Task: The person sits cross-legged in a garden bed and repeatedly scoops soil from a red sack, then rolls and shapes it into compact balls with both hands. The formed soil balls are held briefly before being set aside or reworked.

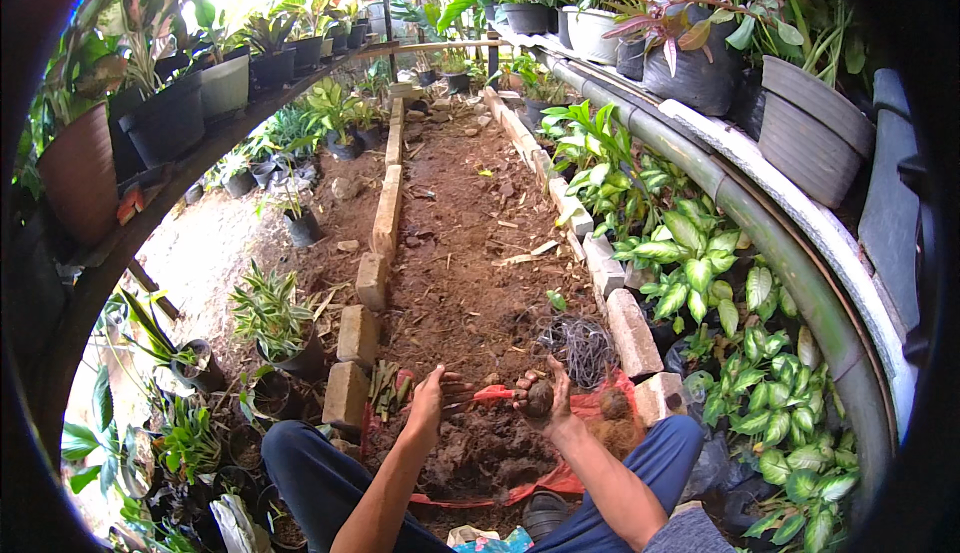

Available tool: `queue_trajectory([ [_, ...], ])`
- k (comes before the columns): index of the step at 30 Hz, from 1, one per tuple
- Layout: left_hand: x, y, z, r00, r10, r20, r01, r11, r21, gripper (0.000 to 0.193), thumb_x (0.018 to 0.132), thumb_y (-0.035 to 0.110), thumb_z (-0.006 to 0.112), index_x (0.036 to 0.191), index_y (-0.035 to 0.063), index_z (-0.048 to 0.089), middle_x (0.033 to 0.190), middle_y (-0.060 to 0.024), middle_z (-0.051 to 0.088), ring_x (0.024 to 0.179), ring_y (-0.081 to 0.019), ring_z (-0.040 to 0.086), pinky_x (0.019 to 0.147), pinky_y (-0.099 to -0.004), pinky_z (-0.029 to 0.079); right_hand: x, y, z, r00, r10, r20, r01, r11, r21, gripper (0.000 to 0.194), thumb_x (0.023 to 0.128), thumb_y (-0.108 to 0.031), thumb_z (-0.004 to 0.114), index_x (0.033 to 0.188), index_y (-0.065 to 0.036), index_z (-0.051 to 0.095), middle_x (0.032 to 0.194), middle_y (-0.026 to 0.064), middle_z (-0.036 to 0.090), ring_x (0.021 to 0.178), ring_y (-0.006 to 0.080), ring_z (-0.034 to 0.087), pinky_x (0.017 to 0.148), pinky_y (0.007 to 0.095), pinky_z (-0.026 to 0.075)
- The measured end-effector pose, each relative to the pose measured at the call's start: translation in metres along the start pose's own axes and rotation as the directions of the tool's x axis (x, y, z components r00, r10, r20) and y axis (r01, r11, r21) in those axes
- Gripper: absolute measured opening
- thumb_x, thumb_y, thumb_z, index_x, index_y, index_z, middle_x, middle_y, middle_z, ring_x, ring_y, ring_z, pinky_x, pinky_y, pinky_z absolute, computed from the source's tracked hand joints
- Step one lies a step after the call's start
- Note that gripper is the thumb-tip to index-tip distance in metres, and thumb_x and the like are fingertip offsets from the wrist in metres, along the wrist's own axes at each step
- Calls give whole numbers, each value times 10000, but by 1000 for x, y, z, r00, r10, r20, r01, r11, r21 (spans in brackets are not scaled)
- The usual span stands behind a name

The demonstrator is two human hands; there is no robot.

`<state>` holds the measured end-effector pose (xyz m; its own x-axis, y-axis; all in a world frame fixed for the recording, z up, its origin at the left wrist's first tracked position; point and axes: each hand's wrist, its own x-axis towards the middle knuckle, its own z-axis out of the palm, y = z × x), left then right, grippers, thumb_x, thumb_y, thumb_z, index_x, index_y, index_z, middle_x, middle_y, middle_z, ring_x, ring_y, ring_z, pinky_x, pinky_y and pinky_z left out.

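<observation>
A brown ball of soil rests in my right hand, its fingers curled up around it. To its left, my left hand is raised with the fingers stretched apart and nothing in it. Both hands are above a heap of dark soil on a red plastic sheet. Cut green stems lie beside my left hand. Beyond my right hand is a tangle of dark strings. A round brown clump lies at the sheet's right side, with brown fibre below it.
Brick rows border the soil path, on the left and right. Potted plants stand left; variegated plants grow right. A bamboo rail curves along the right under a shelf of pots. My bent knees flank the sheet.
</observation>
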<state>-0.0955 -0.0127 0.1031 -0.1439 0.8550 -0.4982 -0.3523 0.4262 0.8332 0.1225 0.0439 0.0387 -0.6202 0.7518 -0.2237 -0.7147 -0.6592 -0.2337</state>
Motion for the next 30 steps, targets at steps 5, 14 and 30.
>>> queue_trajectory([
  [5, -1, 1, 0, 1000, -6, 8, 6, 1000, -8, 489, 1016, 419, 348, 1133, 2, 575, 1051, -184, 678, 964, -288, 667, 884, -429, 524, 2, 6, 23, 976, -163, -147, 123, 960, -253, 510, 908, -553, 528, 1031, -67, 619, 886, 103, 658, 733, 240, 674, 643, 406, 576],
  [14, 2, -2, -2, 1000, -3, 0, 3, 1000, -18, 488, 1019, 421, 338, 1131, 6, 568, 1063, -191, 674, 981, -291, 665, 865, -417, 536, -6, -2, 20, 997, 75, 17, -76, 997, 22, 474, 906, -542, 527, 929, -75, 608, 811, 98, 626, 702, 258, 636, 626, 381, 537],
  [30, 2, -6, 4, 1000, -4, 11, 4, 1000, 15, 463, 1020, 397, 365, 1124, -4, 573, 1042, -180, 679, 957, -274, 668, 862, -409, 534, -9, -2, 31, 996, -91, -21, 92, 992, 87, 453, 883, -539, 588, 931, -94, 657, 879, 110, 679, 820, 275, 680, 725, 447, 585],
])
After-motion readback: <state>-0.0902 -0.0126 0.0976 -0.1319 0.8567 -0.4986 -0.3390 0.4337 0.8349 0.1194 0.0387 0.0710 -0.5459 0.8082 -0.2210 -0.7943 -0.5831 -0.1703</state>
